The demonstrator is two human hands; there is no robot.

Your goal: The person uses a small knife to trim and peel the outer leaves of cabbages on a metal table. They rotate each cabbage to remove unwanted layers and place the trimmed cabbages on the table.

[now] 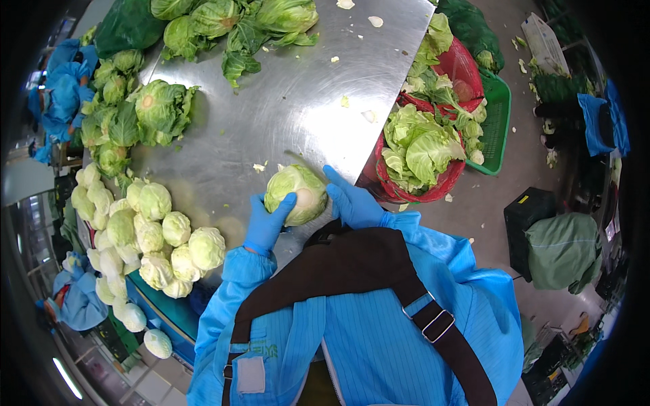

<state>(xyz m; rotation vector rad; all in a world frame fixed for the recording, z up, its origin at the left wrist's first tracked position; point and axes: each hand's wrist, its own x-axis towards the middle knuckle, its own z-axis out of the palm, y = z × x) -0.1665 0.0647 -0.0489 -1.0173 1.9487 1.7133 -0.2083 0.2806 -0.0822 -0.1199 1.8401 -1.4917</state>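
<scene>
My left hand (269, 221), in a blue glove, grips a trimmed green cabbage head (289, 190) from its left side, thumb across the front. The pale cut stem end faces up towards me. Just right of the cabbage is my blue-gloved right hand (355, 200), its fingers extended and apart. No object shows in it, and whether a fingertip touches the cabbage is unclear. A thin blurred streak behind the cabbage cannot be identified. Both hands are at the near edge of a stainless steel table (238, 116).
Trimmed cabbages (152, 238) pile up at the left; leafy untrimmed ones (157, 109) lie farther back. Right of the table stand a red mesh-lined container (447, 185) holding loose leaves (426, 147) and a green crate (500, 122). People in blue (66, 91) are at far left.
</scene>
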